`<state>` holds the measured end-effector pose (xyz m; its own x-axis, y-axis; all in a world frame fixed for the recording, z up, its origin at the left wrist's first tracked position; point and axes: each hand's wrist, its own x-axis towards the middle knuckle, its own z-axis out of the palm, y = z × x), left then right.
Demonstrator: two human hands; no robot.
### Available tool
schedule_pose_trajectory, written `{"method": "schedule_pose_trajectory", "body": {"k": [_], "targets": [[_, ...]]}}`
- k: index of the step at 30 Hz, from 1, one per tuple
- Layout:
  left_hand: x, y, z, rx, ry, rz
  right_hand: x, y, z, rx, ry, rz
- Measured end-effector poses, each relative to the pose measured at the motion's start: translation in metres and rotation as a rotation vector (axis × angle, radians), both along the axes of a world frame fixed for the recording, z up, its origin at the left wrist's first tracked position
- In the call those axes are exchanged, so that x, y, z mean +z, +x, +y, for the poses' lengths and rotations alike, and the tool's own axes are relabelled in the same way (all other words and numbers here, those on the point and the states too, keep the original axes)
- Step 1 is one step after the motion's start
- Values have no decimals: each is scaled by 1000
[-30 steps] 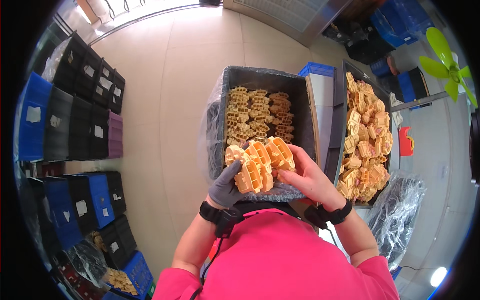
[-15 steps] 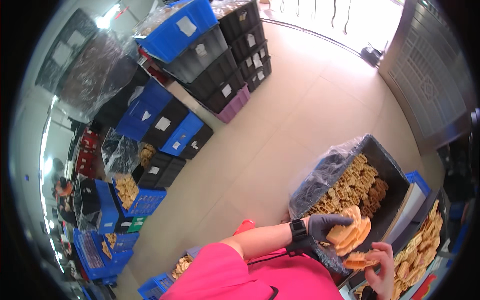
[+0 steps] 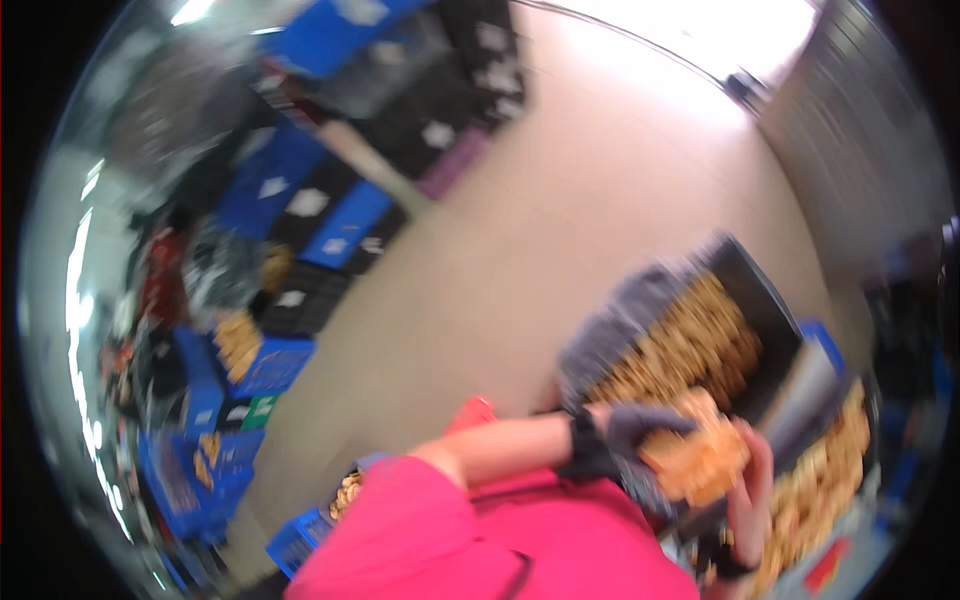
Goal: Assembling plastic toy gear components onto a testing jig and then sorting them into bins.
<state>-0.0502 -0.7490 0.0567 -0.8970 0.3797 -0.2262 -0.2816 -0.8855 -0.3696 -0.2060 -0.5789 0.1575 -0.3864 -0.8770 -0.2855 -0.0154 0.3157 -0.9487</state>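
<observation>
My left hand (image 3: 637, 427), in a dark grey glove, is closed round a stack of orange-tan ribbed pieces (image 3: 697, 465). My bare right hand (image 3: 755, 468) is pressed to the right side of the same stack, its fingers partly hidden and smeared by motion. The stack is held over the near end of a dark crate (image 3: 765, 325). Many similar tan pieces (image 3: 690, 345) lie in rows inside that crate. Beside my right forearm, more loose tan pieces (image 3: 820, 480) are spread on the right.
Stacked blue and black crates (image 3: 320, 215) stand at the far left. Nearer on the left are blue baskets (image 3: 280, 365) holding tan pieces. Plastic film (image 3: 620, 315) drapes the dark crate's left edge. A large metal door (image 3: 860, 150) stands at the right.
My right hand has risen and brought its piece against the stack in my left hand. The whole view has shifted and blurred.
</observation>
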Motion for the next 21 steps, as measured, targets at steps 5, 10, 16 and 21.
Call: {"method": "schedule_pose_trajectory", "body": {"k": [5, 10, 16, 21], "targets": [[22, 27, -26, 185, -262, 158, -12, 1, -34, 57, -2, -209], [8, 2, -10, 154, -187, 139, -24, 3, -18, -97, 39, -256], [-5, -3, 0, 10, -486, 64, -35, 2, 2, -91, -22, 123], [-53, -8, 6, 32, -197, 117, -36, -6, 2, -1, 76, 11]]}}
